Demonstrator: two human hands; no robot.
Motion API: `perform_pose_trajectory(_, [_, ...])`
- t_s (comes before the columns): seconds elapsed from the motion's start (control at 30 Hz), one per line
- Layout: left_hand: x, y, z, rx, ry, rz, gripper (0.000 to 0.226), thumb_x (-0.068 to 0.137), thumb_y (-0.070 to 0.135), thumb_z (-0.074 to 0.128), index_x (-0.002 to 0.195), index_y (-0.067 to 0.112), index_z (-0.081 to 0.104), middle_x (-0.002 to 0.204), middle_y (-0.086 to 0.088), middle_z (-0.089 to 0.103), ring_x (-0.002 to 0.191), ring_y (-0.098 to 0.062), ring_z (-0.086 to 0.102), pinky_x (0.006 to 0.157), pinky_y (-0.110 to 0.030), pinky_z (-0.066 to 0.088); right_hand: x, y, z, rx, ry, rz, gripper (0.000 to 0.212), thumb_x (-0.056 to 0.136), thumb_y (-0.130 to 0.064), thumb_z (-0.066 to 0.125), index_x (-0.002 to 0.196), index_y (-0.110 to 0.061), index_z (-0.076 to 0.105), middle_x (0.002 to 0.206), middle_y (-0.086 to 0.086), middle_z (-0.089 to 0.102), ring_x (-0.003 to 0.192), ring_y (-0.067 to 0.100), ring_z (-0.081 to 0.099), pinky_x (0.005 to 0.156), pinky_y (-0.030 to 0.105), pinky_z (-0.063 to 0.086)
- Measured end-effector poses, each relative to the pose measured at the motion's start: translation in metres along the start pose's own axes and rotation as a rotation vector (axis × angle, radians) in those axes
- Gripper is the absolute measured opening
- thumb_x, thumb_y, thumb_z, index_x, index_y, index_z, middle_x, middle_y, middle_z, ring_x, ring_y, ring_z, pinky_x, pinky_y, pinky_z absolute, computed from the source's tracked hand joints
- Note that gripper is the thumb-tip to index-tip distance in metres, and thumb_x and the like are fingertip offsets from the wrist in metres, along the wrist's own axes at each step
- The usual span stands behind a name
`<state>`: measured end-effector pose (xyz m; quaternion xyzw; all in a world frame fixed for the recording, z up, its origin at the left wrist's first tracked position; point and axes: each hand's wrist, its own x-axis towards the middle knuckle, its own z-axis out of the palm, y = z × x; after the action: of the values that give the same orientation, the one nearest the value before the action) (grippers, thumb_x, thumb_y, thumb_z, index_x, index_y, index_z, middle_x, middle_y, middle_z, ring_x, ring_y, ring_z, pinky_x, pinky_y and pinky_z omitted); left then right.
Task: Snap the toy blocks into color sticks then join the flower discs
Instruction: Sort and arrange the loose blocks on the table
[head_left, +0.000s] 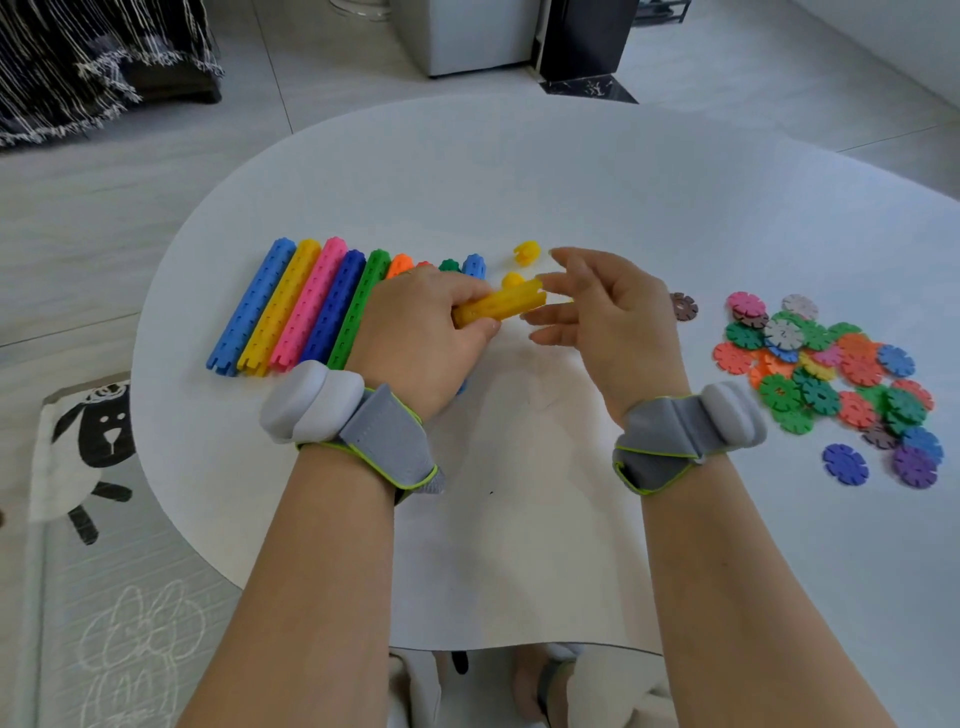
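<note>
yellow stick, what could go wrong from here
The left grip holds the yellow stick by one end, and the right grip is open beside its free end. Pressing a block on could tilt it or seat it crooked. The loose block lies just beyond the right grip, so a hasty reach might knock it away.

A: What does the left hand (421, 322) hold?
B: A yellow stick (498, 306), gripped over the table (519, 182). The right hand (608, 317), fingers spread, is just beside its end.
A: And the discs (831, 374)?
B: Piled at the right.
</note>
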<state>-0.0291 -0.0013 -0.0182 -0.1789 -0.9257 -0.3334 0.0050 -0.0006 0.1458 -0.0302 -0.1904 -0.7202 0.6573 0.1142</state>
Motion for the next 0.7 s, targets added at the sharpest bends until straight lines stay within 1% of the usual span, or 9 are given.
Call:
perform_pose_trajectory(0.07, [-0.001,-0.002,-0.001,0.002,0.013,-0.023,0.024,0.087,0.024,0.061,0.110,0.023,0.068,0.092,0.002,0.058,0.086,-0.013,0.049,0.071,-0.019,0.029,0.003,0.008,0.006,-0.237,0.048,-0.063,0.024,0.096,-0.009,0.046,0.113,-0.017,0.062,0.098,0.001,0.068,0.067,0.019,0.069,0.065,0.033,0.058])
perform_pose_trajectory(0.1, [-0.001,-0.003,-0.001,0.002,0.023,-0.029,0.023,0.087,0.023,0.061,0.108,0.022,0.069,0.090,0.002,0.058,0.085,-0.014,0.049,0.070,-0.019,0.029,0.005,0.012,0.008,-0.386,0.045,-0.103,0.028,0.093,-0.009,0.049,0.117,-0.017,0.061,0.105,0.001,0.068,0.072,0.020,0.069,0.073,0.034,0.057])
perform_pose_trajectory(0.17, [-0.001,-0.005,-0.004,0.007,0.045,-0.045,0.022,0.087,0.023,0.061,0.108,0.020,0.069,0.092,0.000,0.062,0.085,-0.014,0.049,0.071,-0.020,0.031,0.006,0.015,0.012,-0.629,-0.005,-0.174,0.039,0.090,-0.014,0.056,0.128,-0.018,0.056,0.121,0.003,0.064,0.094,0.024,0.066,0.093,0.031,0.047])
perform_pose_trajectory(0.2, [0.000,-0.007,-0.006,0.010,0.052,-0.050,0.021,0.088,0.023,0.060,0.107,0.020,0.069,0.094,-0.002,0.064,0.084,-0.014,0.049,0.072,-0.021,0.032,0.007,0.014,0.014,-0.698,-0.036,-0.196,0.044,0.090,-0.018,0.057,0.133,-0.020,0.052,0.128,0.002,0.060,0.103,0.023,0.063,0.097,0.026,0.041])
perform_pose_trajectory(0.3, [-0.001,-0.011,-0.009,0.024,0.049,-0.059,0.020,0.088,0.025,0.060,0.106,0.021,0.069,0.090,0.001,0.062,0.081,-0.012,0.047,0.069,-0.023,0.032,0.009,0.011,0.020,-0.861,-0.110,-0.224,0.050,0.093,-0.027,0.054,0.142,-0.026,0.041,0.140,-0.003,0.051,0.121,0.018,0.052,0.096,0.023,0.033])
perform_pose_trajectory(0.37, [-0.002,-0.013,-0.010,0.038,0.038,-0.068,0.023,0.089,0.026,0.060,0.110,0.023,0.067,0.088,0.006,0.056,0.082,-0.010,0.045,0.070,-0.020,0.029,0.009,0.012,0.024,-0.938,-0.123,-0.222,0.046,0.095,-0.028,0.051,0.141,-0.029,0.042,0.139,-0.003,0.051,0.125,0.018,0.048,0.097,0.025,0.033])
perform_pose_trajectory(0.53, [-0.003,-0.012,-0.012,0.026,0.023,-0.062,0.022,0.088,0.027,0.060,0.109,0.022,0.068,0.090,0.002,0.060,0.081,-0.011,0.046,0.066,-0.019,0.028,0.008,0.020,0.027,-0.863,0.020,-0.258,0.033,0.093,-0.016,0.052,0.124,-0.023,0.062,0.121,0.003,0.064,0.109,0.022,0.057,0.086,0.018,0.033])
perform_pose_trajectory(0.63, [-0.004,-0.011,-0.013,0.008,0.013,-0.047,0.021,0.088,0.025,0.060,0.106,0.021,0.068,0.095,-0.005,0.065,0.084,-0.017,0.052,0.071,-0.023,0.034,0.006,0.021,0.024,-0.757,0.073,-0.275,0.023,0.087,-0.016,0.059,0.108,-0.021,0.068,0.100,0.000,0.066,0.088,0.018,0.063,0.071,0.009,0.033])
perform_pose_trajectory(0.7, [-0.004,-0.011,-0.014,0.000,0.008,-0.043,0.021,0.088,0.025,0.060,0.106,0.020,0.068,0.096,-0.006,0.065,0.089,-0.019,0.054,0.076,-0.025,0.036,0.007,0.019,0.020,-0.550,0.092,-0.198,0.018,0.085,-0.014,0.060,0.099,-0.023,0.066,0.089,-0.004,0.065,0.078,0.014,0.066,0.075,0.017,0.045])
